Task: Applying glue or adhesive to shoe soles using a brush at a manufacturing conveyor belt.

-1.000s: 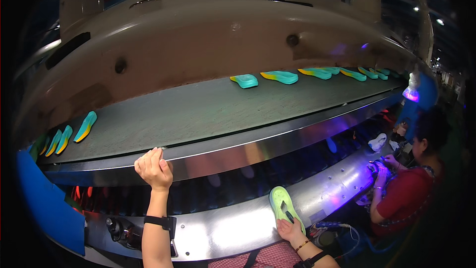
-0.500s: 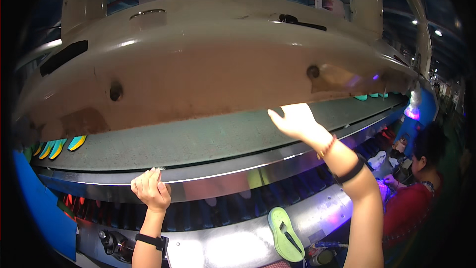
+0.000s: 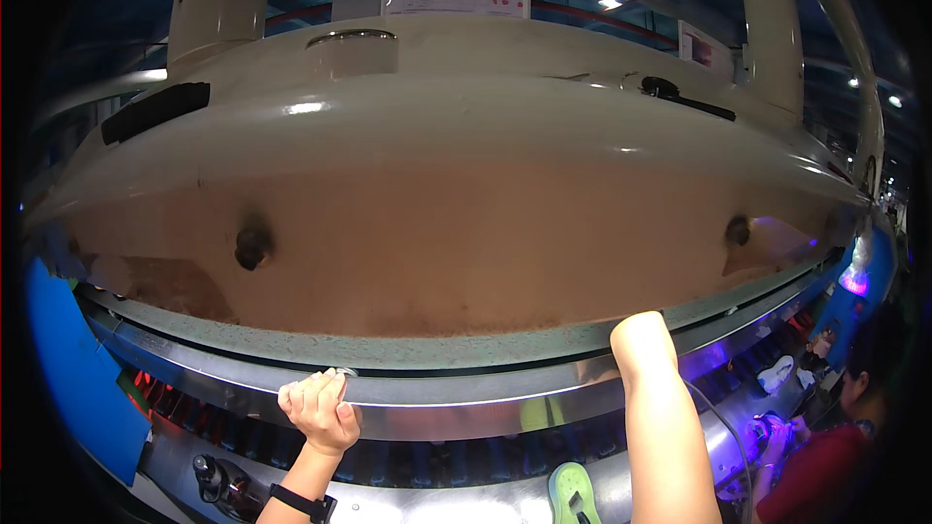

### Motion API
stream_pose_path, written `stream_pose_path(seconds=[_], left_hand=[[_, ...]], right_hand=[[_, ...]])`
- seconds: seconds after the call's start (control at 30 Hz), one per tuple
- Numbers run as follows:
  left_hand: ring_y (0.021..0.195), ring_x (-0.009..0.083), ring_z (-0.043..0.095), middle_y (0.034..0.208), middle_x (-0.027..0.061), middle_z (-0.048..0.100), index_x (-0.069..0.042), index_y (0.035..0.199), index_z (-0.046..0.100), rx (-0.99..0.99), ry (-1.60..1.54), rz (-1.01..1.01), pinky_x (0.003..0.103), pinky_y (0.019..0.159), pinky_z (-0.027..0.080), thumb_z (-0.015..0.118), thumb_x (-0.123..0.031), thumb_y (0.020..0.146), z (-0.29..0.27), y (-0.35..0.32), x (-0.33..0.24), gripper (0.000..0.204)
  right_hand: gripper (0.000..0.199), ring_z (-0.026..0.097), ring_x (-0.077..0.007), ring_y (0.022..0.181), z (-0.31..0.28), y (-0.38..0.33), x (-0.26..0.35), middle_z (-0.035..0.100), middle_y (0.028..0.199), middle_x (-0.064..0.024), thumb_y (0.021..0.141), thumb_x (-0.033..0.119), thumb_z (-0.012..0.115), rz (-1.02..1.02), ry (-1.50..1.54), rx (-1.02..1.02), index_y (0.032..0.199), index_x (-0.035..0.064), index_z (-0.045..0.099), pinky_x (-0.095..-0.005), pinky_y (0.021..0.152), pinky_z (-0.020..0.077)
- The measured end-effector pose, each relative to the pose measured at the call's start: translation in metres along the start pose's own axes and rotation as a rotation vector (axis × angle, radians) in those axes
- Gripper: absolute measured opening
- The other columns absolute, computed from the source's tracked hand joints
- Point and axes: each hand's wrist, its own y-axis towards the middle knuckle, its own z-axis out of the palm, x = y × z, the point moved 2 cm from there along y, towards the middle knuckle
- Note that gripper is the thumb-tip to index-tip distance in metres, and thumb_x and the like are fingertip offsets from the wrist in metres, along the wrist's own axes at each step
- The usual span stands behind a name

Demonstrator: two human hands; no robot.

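The left hand is at the upper edge of the metal rail, with its fingers bent close together over this edge. A small shiny piece shows just at the fingertips, but it is too little to name, and I cannot tell whether the hand grips something or only rests there. The right forearm rises from the lower edge, crosses in front of the rail, and its far end goes out of sight under the big beige hood. For this reason the right hand is hidden, and I cannot tell if it is open or closed, or what it touches. The hood also covers most of the belt, of which only a narrow grey-green strip is visible behind the rail. The green sole lies on the metal counter, near the right forearm and to its left; its lower part is cut off by the frame, as is the black piece on it. Below the rail, a row of dark shapes is hard to make out. At the lower left, a dark bottle stands partly in shadow. At the right, a co-worker in red bends over something in purple light, blurred by the glow.
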Motion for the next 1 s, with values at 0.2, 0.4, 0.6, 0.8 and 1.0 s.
stream_pose_path(seconds=[0.2,0.4,0.6,0.8,1.0], left_hand=[[0.081,0.0231,0.052,0.086,0.0071,0.06,-0.006,0.083,0.061,-0.007,0.058,-0.014,0.038,0.08,0.032,0.038,-0.027,0.081,-0.006,-0.007,0.006,0.032],[0.081,0.0242,0.052,0.087,0.0081,0.06,-0.006,0.084,0.061,-0.002,0.04,-0.017,0.039,0.08,0.032,0.039,-0.027,0.081,-0.011,-0.011,0.004,0.031],[0.084,0.0261,0.053,0.09,0.0096,0.06,-0.005,0.086,0.062,-0.022,0.044,-0.01,0.041,0.082,0.033,0.04,-0.026,0.08,-0.003,-0.006,0.001,0.03],[0.087,0.0254,0.053,0.092,0.0085,0.06,-0.007,0.089,0.062,0.027,0.039,-0.086,0.04,0.084,0.033,0.045,-0.025,0.076,-0.008,-0.004,0.006,0.028],[0.105,0.0286,0.047,0.106,0.015,0.052,-0.003,0.094,0.057,0.13,-0.41,-0.494,0.042,0.098,0.03,0.055,-0.015,0.08,-0.041,-0.002,-0.044,0.018]], right_hand=[[0.034,0.056,-0.0284,0.089,0.015,-0.001,-0.03,0.06,0.093,-0.0144,0.074,0.033,0.064,-0.016,0.055,0.059,0.094,0.0058,0.058,-0.0394,0.078,0.0442],[0.035,0.056,-0.0278,0.088,0.011,0.004,-0.04,0.06,0.092,-0.0141,0.073,0.033,0.065,-0.022,0.11,0.126,0.094,0.0056,0.058,-0.0388,0.078,0.0439],[0.036,0.056,-0.0272,0.087,-0.003,0.051,0.018,0.061,0.091,-0.0138,0.072,0.034,0.066,0.046,0.159,0.224,0.094,0.0054,0.058,-0.0382,0.079,0.0436],[0.047,0.052,-0.0316,0.098,-0.031,0.021,0.126,0.055,0.1,-0.0157,0.068,0.039,0.068,0.045,0.287,0.35,0.101,0.0084,0.056,-0.0375,0.085,0.0418],[0.025,0.054,-0.0323,0.098,-0.079,-0.041,0.211,0.056,0.102,-0.0134,0.07,0.018,0.069,-0.272,0.659,0.029,0.087,0.0055,0.054,-0.0375,0.084,0.0436]])
